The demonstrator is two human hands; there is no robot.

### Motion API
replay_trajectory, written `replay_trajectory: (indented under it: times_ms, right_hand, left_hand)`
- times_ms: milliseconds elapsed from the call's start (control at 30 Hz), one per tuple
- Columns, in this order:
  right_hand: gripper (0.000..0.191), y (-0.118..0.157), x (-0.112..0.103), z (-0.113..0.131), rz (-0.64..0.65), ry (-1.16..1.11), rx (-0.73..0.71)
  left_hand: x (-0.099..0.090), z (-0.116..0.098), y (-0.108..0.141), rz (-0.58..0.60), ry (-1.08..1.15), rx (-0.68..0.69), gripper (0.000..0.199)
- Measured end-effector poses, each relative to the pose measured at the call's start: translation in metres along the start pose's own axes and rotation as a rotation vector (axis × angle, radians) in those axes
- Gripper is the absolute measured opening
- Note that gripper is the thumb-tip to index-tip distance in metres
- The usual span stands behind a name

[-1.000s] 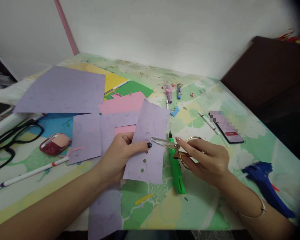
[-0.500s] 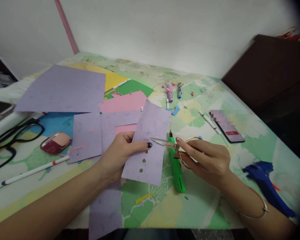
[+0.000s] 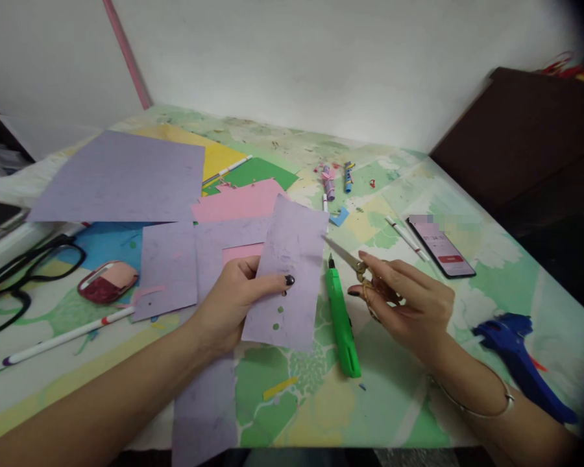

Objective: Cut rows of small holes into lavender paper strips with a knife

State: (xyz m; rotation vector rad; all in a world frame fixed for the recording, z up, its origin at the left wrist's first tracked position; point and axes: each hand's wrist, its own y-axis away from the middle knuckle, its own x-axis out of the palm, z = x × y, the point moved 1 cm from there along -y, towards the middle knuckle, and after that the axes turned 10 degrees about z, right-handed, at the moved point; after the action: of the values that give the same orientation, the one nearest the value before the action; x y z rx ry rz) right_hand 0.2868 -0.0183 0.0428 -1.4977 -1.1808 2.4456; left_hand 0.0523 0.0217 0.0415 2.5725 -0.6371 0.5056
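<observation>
A piece of purple paper (image 3: 296,253) is pinched in my left hand (image 3: 248,292), thumb on top and the other fingers behind it. Several small holes run down the paper below and beside the thumb. My right hand (image 3: 409,295) grips a pair of scissors (image 3: 363,272) by the gold handles. Their blades look closed and point up and left, with the tip near the paper's right edge; whether they touch is unclear. Below the blades a green utility knife (image 3: 341,324) lies on the table, its blade tip showing.
Purple sheets (image 3: 121,178), pink paper (image 3: 243,198) and green paper (image 3: 260,175) lie behind and left. Glasses (image 3: 34,266), an earphone case (image 3: 109,282) and a white stick (image 3: 68,338) are at left. A phone (image 3: 442,250) and a blue glue gun (image 3: 520,363) lie at right.
The scissors have moved right, away from the holes, and the blades have turned steeper. My left hand keeps its grip while the paper tilts slightly.
</observation>
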Motion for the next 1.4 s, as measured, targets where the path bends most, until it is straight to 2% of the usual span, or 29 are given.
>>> replay_trajectory:
  times_ms: [133,300,400,533,667,733,767,833,933,1033,1167,1267,1400]
  right_hand:
    - [0.029,-0.002,-0.001,-0.016,-0.060,0.035,0.173]
    - [0.037,0.000,0.005,-0.049,0.086,0.238,0.346]
    - [0.034,0.003,0.010,-0.063,0.166,0.278,0.328]
    - [0.030,0.003,0.015,-0.067,0.200,0.273,0.233]
    - [0.025,0.000,0.015,-0.050,0.192,0.231,0.050]
    - [0.032,-0.001,0.016,-0.035,0.234,0.163,-0.070]
    - [0.040,0.000,0.016,-0.027,0.310,0.089,-0.157]
    - [0.054,0.000,0.017,-0.015,0.388,0.066,-0.173]
    - [0.039,0.000,0.017,-0.008,0.505,0.028,-0.246]
    - [0.025,-0.003,0.014,-0.015,0.589,-0.043,-0.365]
    - [0.025,-0.007,0.009,-0.035,0.511,-0.094,-0.385]
    - [0.033,-0.009,0.002,-0.047,0.230,-0.196,-0.277]
    - [0.016,-0.008,-0.006,-0.050,-0.009,-0.318,-0.082]
  left_hand:
    - [-0.003,0.000,-0.003,-0.026,-0.025,0.052,0.022]
    - [-0.007,-0.002,-0.006,-0.058,-0.100,0.131,0.024]
    - [-0.009,-0.003,-0.006,-0.088,-0.191,0.205,0.025]
    - [-0.012,-0.003,-0.005,-0.102,-0.340,0.299,0.030]
    - [-0.013,-0.002,-0.005,-0.087,-0.531,0.463,0.021]
    - [-0.015,-0.002,-0.006,-0.081,-0.663,0.594,0.017]
    - [-0.016,-0.001,-0.007,-0.080,-0.737,0.667,0.015]
    - [-0.020,0.000,-0.008,-0.078,-0.897,0.820,0.016]
    - [-0.025,0.004,-0.014,-0.032,-1.138,1.011,0.022]
    - [-0.029,0.011,-0.022,0.092,-1.363,1.085,0.022]
    - [-0.035,0.018,-0.031,0.161,-1.573,1.036,0.040]
    - [-0.041,0.018,-0.031,0.190,-1.663,0.935,0.057]
    - [-0.046,0.014,-0.022,0.311,-1.715,0.781,0.077]
